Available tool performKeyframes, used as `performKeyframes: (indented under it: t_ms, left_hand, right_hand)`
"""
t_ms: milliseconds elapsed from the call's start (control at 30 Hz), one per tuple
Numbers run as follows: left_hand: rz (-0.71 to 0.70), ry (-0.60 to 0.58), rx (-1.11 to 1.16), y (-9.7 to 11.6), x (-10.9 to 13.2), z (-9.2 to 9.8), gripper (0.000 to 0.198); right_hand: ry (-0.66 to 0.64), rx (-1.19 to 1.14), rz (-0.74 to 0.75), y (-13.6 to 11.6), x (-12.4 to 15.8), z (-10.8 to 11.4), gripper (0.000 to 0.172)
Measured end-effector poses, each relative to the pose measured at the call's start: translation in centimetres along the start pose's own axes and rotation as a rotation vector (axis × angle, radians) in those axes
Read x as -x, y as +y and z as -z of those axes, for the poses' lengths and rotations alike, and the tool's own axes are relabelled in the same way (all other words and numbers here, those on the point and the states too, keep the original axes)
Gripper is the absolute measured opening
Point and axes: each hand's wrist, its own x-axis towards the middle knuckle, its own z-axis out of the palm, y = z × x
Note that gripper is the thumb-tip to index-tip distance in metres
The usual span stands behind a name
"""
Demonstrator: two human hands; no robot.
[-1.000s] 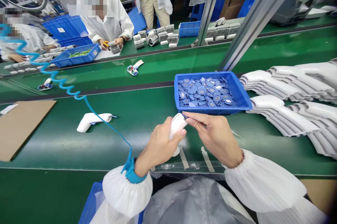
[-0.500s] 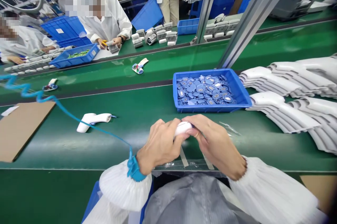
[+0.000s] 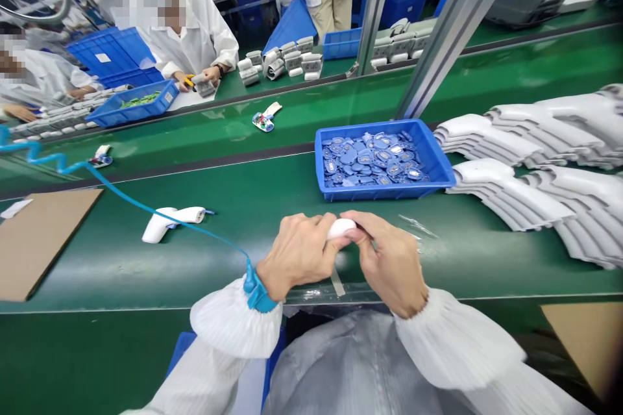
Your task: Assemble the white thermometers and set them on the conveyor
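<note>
The left hand [image 3: 298,256] and right hand [image 3: 390,264] close firmly around a white shell [image 3: 341,228], with the blue tray [image 3: 374,190] at twelve o'clock.

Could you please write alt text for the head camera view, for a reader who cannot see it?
The left hand and right hand hold a small white plastic part over a green conveyor belt. Nearby are a blue tray of blue parts and stacked white housings.

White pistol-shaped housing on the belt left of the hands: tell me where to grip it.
Grip the handle from the near side: it lies flat, its end toward the belt's near edge, rounded for fingers to wrap, and the blue cord crosses higher up.
</note>
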Motion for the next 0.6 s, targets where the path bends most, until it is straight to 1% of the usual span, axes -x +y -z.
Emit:
performKeyframes:
  t_ms: [67, 100, 133, 167, 233, 267, 300, 333, 367, 433, 500, 533, 567, 600]
  left_hand:
    - [-0.019, 0.043, 0.003, -0.2, 0.1, -0.2, 0.032]
    - [-0.015, 0.096, 0.018, -0.3, 0.2, -0.5, 0.031]
    - [0.023, 0.176, 0.028, -0.3, 0.4, -0.9, 0.032]
    - [0.100, 0.269, 0.029, -0.3, 0.6, -1.4, 0.034]
    - [0.309, 0.438, 0.014, -0.1, 0.7, -2.5, 0.043]
    - [0.399, 0.491, 0.011, 0.0, 0.6, -3.1, 0.047]
    - [0.451, 0.513, 0.015, 0.1, 0.4, -3.6, 0.051]
    - [0.466, 0.506, 0.030, 0.2, 0.2, -3.9, 0.052]
    - [0.455, 0.483, 0.051, 0.2, -0.1, -4.1, 0.053]
    - [0.404, 0.442, 0.084, -0.1, -0.4, -4.0, 0.053]
    - [0.336, 0.421, 0.122, -0.5, -0.4, -3.5, 0.053]
    - [0.295, 0.432, 0.154, -0.7, -0.2, -3.3, 0.051]
    - [0.247, 0.458, 0.198, -0.8, 0.1, -3.0, 0.047]
    - [0.195, 0.495, 0.253, -1.0, 0.4, -3.0, 0.039]
  right_hand:
    - [-0.031, -0.016, -0.053, 0.2, 0.1, 0.2, 0.017]
    - [-0.071, -0.035, -0.084, 0.3, 0.1, 0.4, 0.016]
    - [-0.116, -0.058, -0.111, 0.3, 0.2, 0.7, 0.017]
    - [-0.162, -0.081, -0.138, 0.3, 0.3, 0.9, 0.018]
    - [-0.295, -0.118, -0.189, 0.0, 0.5, 1.2, 0.020]
    - [-0.380, -0.131, -0.196, -0.2, 0.7, 1.2, 0.019]
    - [-0.451, -0.130, -0.190, -0.5, 0.9, 1.0, 0.018]
    - [-0.501, -0.112, -0.178, -0.7, 1.2, 0.7, 0.018]
    - [-0.524, -0.089, -0.158, -1.0, 1.4, 0.4, 0.020]
    - [-0.508, -0.062, -0.137, -1.4, 1.9, -0.1, 0.026]
    - [-0.473, -0.075, -0.187, -1.6, 2.0, -0.2, 0.029]
    - [-0.464, -0.102, -0.247, -1.5, 1.9, 0.0, 0.031]
    - [-0.465, -0.146, -0.347, -1.4, 1.7, 0.1, 0.034]
    - [-0.489, -0.209, -0.487, -1.1, 1.3, 0.4, 0.039]
